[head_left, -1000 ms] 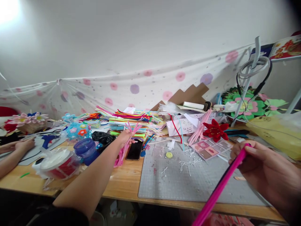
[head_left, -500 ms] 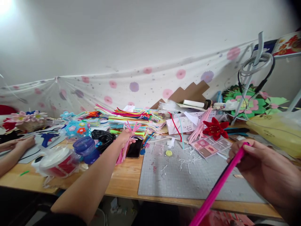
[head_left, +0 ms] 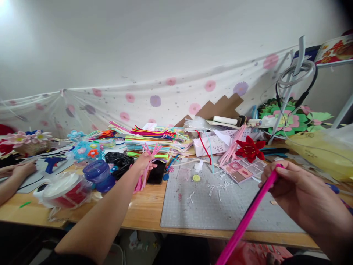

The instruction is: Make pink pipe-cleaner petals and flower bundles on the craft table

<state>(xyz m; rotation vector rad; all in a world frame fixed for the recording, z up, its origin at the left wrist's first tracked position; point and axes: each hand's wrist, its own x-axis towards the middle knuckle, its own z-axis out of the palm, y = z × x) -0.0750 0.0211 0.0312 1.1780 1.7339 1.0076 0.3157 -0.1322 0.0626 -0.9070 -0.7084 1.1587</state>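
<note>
- Filling the upper part of the view is a pale wall, and in front of it hangs a white sheet with pink and purple flowers.
- Below, a wooden table goes across, with a gray mat lying on it.
- The right hand is above the right side of the mat. Its grip is narrow: thumb and fingers pinch the upper end of a bright pink bundle, which slants down past the table's front edge and leaves the view at the bottom. A dark strip runs along this bundle.
- The left hand reaches forward, to the left of the mat. Its fingers are closed around a paler pink bundle; some ends spread out above the hand, and other part hangs below it. Whether this lower part touches the table, I cannot tell.
- Just behind the left hand lies a pile of colored stems.
- Farther left there are a wrapped red and white roll and a blue jar.
- Behind the mat's middle, a red flower rests near a palette.
- A dark phone lies just beside the left hand.
- At the left edge, a co-worker's hand is near a blue glue gun.
- Smallest, a yellow disc and thin white scraps lie on the mat.
</note>
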